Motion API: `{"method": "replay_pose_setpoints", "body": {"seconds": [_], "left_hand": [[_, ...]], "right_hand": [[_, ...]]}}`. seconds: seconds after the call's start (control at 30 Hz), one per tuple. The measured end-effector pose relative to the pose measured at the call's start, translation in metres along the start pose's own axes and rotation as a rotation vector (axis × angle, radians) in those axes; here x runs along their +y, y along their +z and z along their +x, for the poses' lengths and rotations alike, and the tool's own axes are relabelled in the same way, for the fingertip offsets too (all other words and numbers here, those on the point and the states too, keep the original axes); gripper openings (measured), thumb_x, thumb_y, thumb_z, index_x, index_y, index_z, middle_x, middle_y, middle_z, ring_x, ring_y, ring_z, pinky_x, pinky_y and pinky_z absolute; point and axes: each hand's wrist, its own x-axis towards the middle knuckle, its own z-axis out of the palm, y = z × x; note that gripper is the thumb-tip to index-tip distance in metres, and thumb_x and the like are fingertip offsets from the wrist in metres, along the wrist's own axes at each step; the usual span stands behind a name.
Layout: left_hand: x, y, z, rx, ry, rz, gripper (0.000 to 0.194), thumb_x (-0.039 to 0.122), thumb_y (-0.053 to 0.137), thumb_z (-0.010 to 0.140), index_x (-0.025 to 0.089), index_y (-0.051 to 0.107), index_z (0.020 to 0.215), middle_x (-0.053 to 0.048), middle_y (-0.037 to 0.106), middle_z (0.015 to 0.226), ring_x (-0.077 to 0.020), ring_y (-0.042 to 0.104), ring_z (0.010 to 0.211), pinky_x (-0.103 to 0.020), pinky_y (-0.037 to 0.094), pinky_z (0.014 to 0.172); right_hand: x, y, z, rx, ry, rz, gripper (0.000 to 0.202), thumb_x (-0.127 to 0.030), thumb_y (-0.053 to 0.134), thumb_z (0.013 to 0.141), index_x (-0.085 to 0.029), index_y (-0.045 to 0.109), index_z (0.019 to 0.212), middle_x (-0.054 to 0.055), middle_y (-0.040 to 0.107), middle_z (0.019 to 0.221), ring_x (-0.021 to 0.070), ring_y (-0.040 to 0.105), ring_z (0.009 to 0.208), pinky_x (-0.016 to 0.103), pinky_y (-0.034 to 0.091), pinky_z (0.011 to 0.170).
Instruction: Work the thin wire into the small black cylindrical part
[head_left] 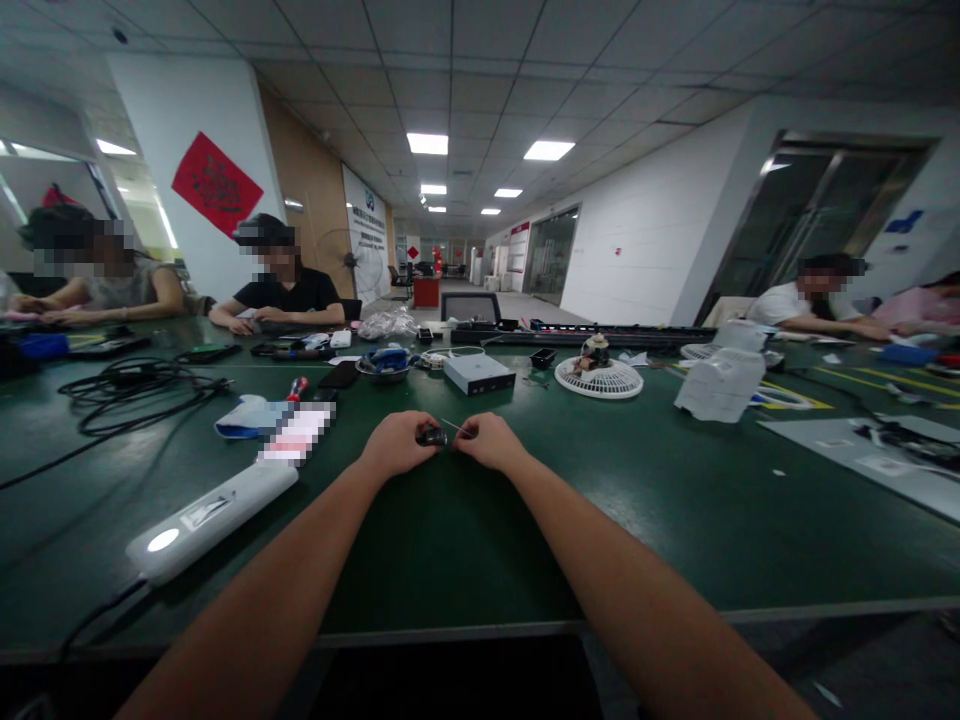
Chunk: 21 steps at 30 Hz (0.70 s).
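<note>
Left hand (402, 443) held a dark part (433, 437), right hand (491, 442) pinched a rod (452, 425), grips closed; steady wrists mattered.

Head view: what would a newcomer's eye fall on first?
Probably the red diamond-shaped poster on the white pillar, upper left. Then the white device at left on the green table. At the centre, the left hand holds a small dark part close to the right hand.

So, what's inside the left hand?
In the left hand, a small dark part shows; whatever the fingers cover can't be seen, so its full shape is unclear.
</note>
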Motion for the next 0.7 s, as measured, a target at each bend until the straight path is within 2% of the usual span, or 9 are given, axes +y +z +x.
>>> {"method": "replay_pose_setpoints", "body": {"seconds": [0.13, 0.33, 0.5, 0.7], "left_hand": [[-0.0010, -0.0002, 0.0003, 0.002, -0.001, 0.005, 0.027, 0.031, 0.068, 0.070, 0.023, 0.071, 0.096, -0.002, 0.071, 0.086, -0.0188, 0.064, 0.077, -0.027, 0.046, 0.065], [-0.0022, 0.0012, 0.0002, 0.013, 0.016, -0.044, 0.028, 0.030, 0.070, 0.069, 0.023, 0.070, 0.096, -0.002, 0.071, 0.088, -0.0188, 0.064, 0.079, -0.028, 0.048, 0.069], [0.0015, -0.0004, -0.0009, 0.017, 0.075, -0.133, 0.027, 0.032, 0.071, 0.070, 0.021, 0.069, 0.095, -0.002, 0.071, 0.088, -0.0184, 0.064, 0.079, -0.029, 0.049, 0.073], [0.0062, -0.0033, -0.0031, 0.021, 0.110, -0.212, 0.026, 0.028, 0.072, 0.070, 0.020, 0.069, 0.095, -0.003, 0.072, 0.091, -0.0192, 0.065, 0.084, -0.031, 0.051, 0.080]], "right_hand": [[0.0014, -0.0009, 0.0002, 0.020, -0.001, 0.045, 0.020, -0.026, 0.073, 0.073, -0.019, 0.074, 0.092, 0.003, 0.073, 0.086, 0.0159, 0.065, 0.080, 0.023, 0.046, 0.068], [-0.0009, -0.0040, 0.0017, 0.071, -0.058, 0.103, 0.019, -0.026, 0.066, 0.082, -0.020, 0.074, 0.099, 0.003, 0.074, 0.092, 0.0160, 0.065, 0.087, 0.026, 0.047, 0.079], [-0.0042, -0.0035, 0.0006, 0.071, -0.110, 0.129, 0.017, -0.024, 0.067, 0.080, -0.021, 0.074, 0.095, 0.000, 0.073, 0.089, 0.0139, 0.063, 0.082, 0.023, 0.046, 0.075], [-0.0031, -0.0059, -0.0024, 0.053, -0.102, 0.075, 0.020, -0.036, 0.070, 0.077, -0.019, 0.074, 0.084, 0.001, 0.070, 0.078, 0.0144, 0.060, 0.075, 0.023, 0.041, 0.064]]}}
